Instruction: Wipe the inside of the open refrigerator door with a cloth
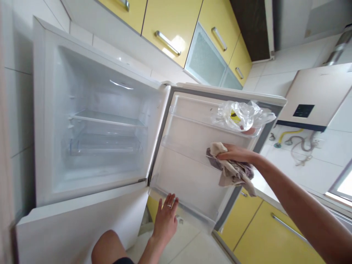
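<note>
Wiping one door (189, 172): right hand (233, 153), one cloth (232, 171).

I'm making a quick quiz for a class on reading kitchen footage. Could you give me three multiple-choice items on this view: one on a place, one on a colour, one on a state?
1. Where does the clear plastic bag lie?
A. on the top shelf of the fridge door
B. on the floor
C. on the glass shelf inside the compartment

2. What colour are the cupboard fronts?
A. blue
B. yellow
C. black

3. How is the right hand engaged?
A. empty and spread open
B. gripping a cupboard handle
C. closed on a cloth

Answers:
1 A: the bag sits in the door's upper shelf, just above the right hand.
2 B: the fronts above and below are yellow with metal handles.
3 C: the fingers clasp the cloth against the door's inner face, while the left hand rests open on the door's bottom edge.
</note>
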### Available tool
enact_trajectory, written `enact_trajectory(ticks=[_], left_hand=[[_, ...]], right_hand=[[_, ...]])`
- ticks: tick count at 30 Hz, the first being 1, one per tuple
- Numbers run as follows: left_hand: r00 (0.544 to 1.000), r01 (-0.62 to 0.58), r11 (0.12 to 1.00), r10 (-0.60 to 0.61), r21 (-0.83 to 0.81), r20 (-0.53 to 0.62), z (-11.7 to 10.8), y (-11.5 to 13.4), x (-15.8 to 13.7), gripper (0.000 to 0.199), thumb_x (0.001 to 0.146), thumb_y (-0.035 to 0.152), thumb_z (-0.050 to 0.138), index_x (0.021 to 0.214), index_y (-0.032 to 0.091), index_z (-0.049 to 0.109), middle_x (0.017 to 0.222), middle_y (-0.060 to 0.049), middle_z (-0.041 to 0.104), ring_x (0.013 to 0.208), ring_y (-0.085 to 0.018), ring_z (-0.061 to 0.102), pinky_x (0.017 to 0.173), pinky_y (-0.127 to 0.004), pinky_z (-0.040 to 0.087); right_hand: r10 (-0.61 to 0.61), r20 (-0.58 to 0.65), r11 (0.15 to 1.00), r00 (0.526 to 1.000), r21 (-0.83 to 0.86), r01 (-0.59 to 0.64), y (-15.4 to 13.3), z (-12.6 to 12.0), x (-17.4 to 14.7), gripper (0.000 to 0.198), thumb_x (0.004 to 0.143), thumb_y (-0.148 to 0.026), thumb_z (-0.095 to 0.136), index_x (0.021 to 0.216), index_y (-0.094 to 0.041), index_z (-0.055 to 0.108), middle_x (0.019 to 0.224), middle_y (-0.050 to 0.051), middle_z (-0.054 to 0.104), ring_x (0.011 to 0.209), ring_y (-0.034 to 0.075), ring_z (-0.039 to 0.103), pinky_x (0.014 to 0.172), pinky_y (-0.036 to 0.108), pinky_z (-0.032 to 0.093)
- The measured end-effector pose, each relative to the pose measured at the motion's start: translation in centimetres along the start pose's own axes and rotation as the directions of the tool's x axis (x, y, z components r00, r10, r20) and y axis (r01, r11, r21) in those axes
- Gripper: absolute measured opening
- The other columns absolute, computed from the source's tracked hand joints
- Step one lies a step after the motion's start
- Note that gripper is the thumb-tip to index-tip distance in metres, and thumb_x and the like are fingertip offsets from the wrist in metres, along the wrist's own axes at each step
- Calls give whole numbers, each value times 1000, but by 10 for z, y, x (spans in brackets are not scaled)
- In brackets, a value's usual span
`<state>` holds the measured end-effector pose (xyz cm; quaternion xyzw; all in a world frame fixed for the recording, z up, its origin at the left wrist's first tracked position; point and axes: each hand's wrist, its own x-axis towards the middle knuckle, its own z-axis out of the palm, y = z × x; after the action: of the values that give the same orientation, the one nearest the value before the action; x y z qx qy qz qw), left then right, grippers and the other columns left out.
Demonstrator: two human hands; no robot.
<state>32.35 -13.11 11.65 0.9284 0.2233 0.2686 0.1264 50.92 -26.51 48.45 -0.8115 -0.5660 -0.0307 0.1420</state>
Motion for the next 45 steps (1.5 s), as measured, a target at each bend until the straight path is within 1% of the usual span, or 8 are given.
enact_trajectory(ticks=[4,7,15,24,29,35,42,45], left_hand=[[1000,14,1000,-14,-13,-22,5,-2,1,77,79,-5,50,152,20,52,163,-13,49,156,-28,37,130,-62,28],[999,10,999,-11,-31,-53,12,-4,3,73,80,-4,47,149,19,55,161,-11,53,155,-26,39,129,-57,33],[991,49,999,-50,-8,-122,36,-3,2,70,81,1,47,150,14,51,163,-13,50,157,-26,36,126,-49,41],[982,-26,999,30,26,-186,76,-32,-1,78,80,0,50,157,15,46,167,-14,43,157,-28,35,124,-46,45],[998,15,1000,-16,-26,-61,75,-44,-4,91,75,-1,57,162,18,39,171,-11,30,160,-30,25,129,-49,36],[984,74,993,-58,-96,166,17,-29,-13,100,72,-4,54,166,23,30,174,-8,15,163,-29,13,132,-57,24],[961,125,985,-89,-122,263,-21,-12,-15,94,77,-2,51,166,20,28,175,-7,14,163,-26,9,134,-53,17],[958,135,984,-99,-118,270,-25,-10,-15,94,78,-3,51,166,19,27,175,-8,14,163,-25,9,134,-52,16]], right_hand=[[132,-315,988,940,-40,-152,26,2,-18,32,79,-40,62,104,-21,66,100,10,76,93,28,71,85,38,55],[15,-419,971,908,-211,-114,24,8,-15,44,84,-34,62,125,-19,63,115,13,74,106,32,70,91,40,53],[-275,-273,802,922,-594,64,-23,27,42,45,97,-12,48,141,-16,56,144,20,58,118,31,63,94,38,51],[-722,-69,471,689,-778,415,-103,65,159,37,107,-17,35,136,-15,59,142,20,55,122,30,52,102,44,48],[-728,-44,507,684,-706,494,-123,83,186,36,99,-8,45,133,-11,59,142,22,54,130,32,49,102,44,50],[-657,240,589,715,-428,685,-93,67,154,38,87,-9,63,125,-11,63,129,18,64,118,26,61,105,38,49],[-395,326,852,859,-219,475,-63,21,102,48,72,-22,75,119,-19,69,116,6,75,106,26,70,90,30,53],[-310,373,898,875,-188,398,-50,1,74,45,70,-24,75,115,-20,72,107,2,78,98,26,73,85,29,55]])
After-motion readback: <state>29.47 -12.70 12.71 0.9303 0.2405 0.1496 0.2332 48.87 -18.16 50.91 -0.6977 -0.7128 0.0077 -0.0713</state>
